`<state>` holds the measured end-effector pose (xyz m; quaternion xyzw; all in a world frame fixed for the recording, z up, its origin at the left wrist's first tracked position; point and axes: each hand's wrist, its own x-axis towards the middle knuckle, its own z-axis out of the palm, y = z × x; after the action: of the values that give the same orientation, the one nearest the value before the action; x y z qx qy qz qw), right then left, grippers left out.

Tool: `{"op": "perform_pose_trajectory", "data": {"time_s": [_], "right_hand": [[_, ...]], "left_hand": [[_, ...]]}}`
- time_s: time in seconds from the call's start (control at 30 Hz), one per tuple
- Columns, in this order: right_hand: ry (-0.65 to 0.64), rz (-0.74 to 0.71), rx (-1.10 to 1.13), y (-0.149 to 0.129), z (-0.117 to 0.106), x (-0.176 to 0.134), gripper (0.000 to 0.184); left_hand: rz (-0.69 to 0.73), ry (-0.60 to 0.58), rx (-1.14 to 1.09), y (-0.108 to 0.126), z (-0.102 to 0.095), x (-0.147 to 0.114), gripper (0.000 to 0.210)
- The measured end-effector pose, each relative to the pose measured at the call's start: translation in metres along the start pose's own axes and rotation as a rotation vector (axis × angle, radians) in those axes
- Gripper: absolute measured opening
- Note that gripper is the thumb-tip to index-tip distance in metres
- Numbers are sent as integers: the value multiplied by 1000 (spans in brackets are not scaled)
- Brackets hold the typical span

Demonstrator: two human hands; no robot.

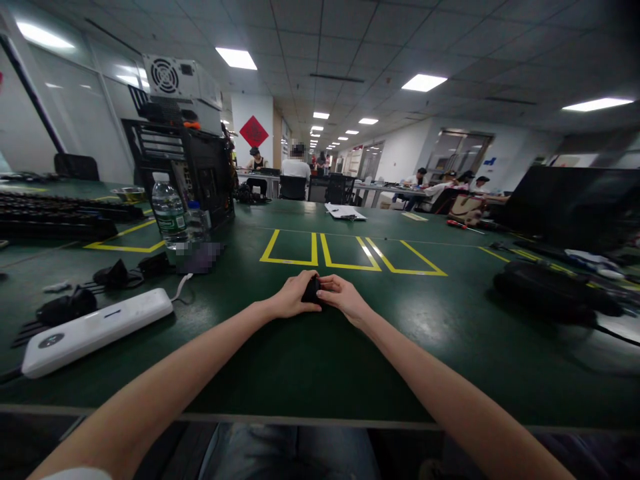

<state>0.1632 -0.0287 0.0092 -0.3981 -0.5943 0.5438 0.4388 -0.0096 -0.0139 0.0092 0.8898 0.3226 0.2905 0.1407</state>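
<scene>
A small black object (311, 291) sits between my two hands, low over the green table; its kind is too dark and too covered to make out. My left hand (294, 295) grips it from the left, thumb and fingers bent around its side. From the right, my right hand (341, 295) closes on it with the fingertips and thumb. Just beyond my hands, three yellow tape outlines (314, 250) are laid on the green table (350, 373).
To the left lie a white power strip (100, 331) and black parts (67, 305). Water bottles (169, 212) stand beside an open computer case (200, 167). A clipboard (345, 212) lies farther back. On the right are a black pouch (540, 293) and a dark monitor (575, 207). People sit in the background.
</scene>
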Motion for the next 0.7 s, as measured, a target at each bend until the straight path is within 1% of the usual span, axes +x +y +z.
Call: {"op": "perform_pose_trajectory", "data": {"time_s": [0.1, 0.27, 0.37, 0.57, 0.7], "right_hand": [[4, -62, -32, 0, 3, -5, 39], [-26, -107, -48, -4, 6, -11, 35], [-32, -94, -41, -5, 5, -12, 35], [-24, -12, 31, -8, 7, -18, 32], [-20, 0, 33, -7, 9, -18, 30]], "left_hand": [[39, 47, 75, 7, 0, -7, 66], [76, 57, 144, 14, -3, -14, 63], [70, 53, 171, 14, -3, -15, 62], [61, 63, 169, 17, -2, -16, 61], [66, 57, 155, 20, -3, -18, 59]]}}
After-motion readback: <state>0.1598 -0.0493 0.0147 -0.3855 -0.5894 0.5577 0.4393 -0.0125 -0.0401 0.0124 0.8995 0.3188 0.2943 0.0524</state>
